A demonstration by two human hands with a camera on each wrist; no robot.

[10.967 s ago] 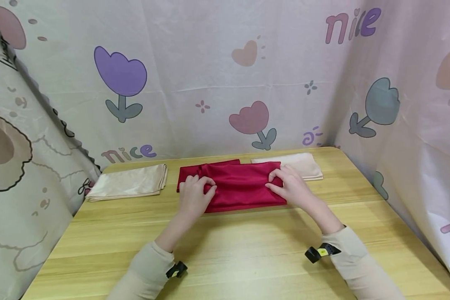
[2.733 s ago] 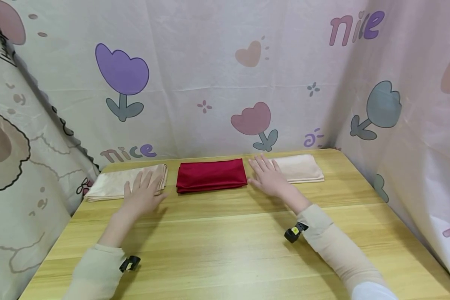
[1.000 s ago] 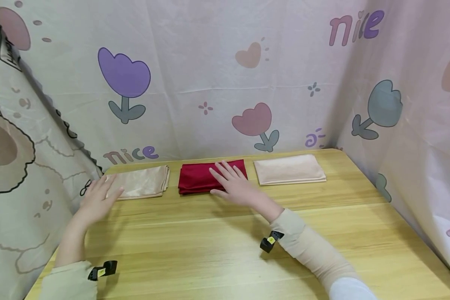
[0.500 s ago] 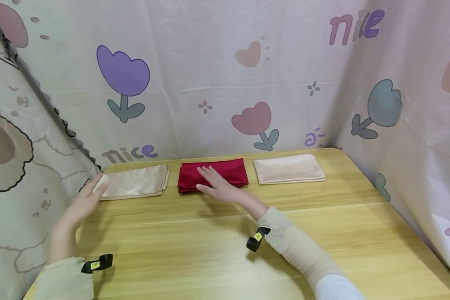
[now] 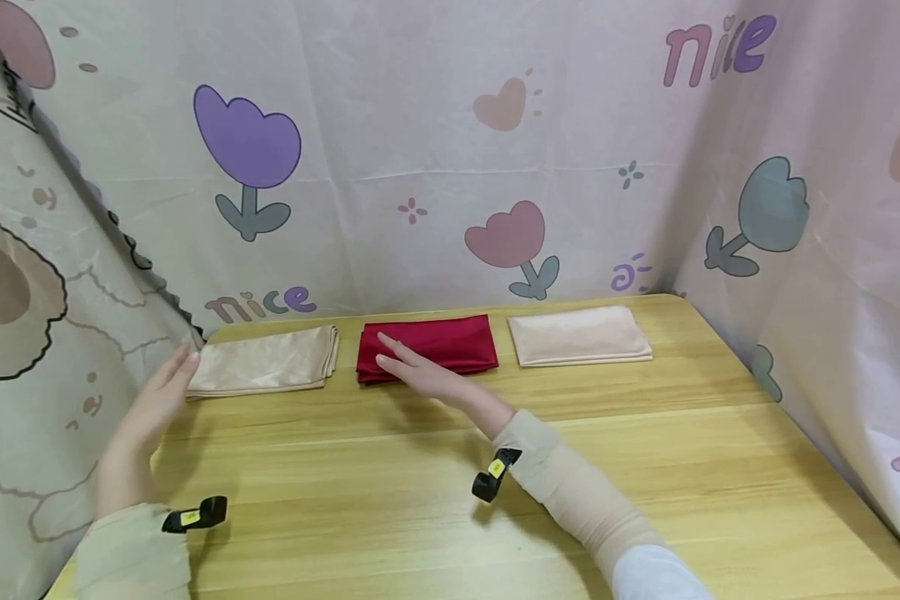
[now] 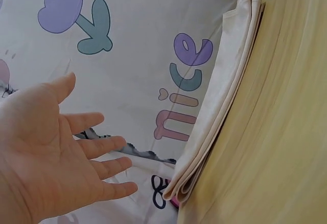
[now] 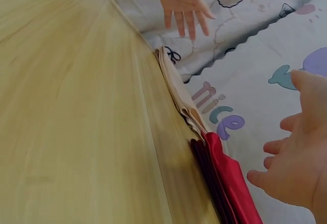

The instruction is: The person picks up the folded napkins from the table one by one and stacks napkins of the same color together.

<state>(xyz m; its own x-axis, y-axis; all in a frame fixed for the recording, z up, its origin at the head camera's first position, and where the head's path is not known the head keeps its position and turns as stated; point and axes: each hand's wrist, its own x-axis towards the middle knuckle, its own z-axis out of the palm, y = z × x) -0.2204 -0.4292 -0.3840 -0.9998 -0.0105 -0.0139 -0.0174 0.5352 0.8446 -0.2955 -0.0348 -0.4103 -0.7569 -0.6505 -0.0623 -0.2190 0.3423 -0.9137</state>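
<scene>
Three folded satin cloths lie in a row along the table's far edge. The left one is cream (image 5: 262, 362), the middle one red (image 5: 453, 337), the right one pale pink (image 5: 579, 336). My left hand (image 5: 146, 417) hovers just off the cream cloth's left end; its fingers are spread and hold nothing in the left wrist view (image 6: 56, 152). My right hand (image 5: 431, 379) is in front of and partly over the red cloth, fingers extended. In the right wrist view that hand (image 7: 296, 157) is raised above the red cloth (image 7: 232, 178), apart from it.
The wooden table (image 5: 390, 492) stretches toward me from the cloths. A printed curtain (image 5: 375, 108) stands right behind its far edge and along both sides. Black wrist cameras (image 5: 195, 514) are strapped over both sleeves.
Earlier both hands pinched a red cloth over another red one; it now lies released in the middle. Since then my left hand has shifted left, and my right hand left from the pale pink cloth.
</scene>
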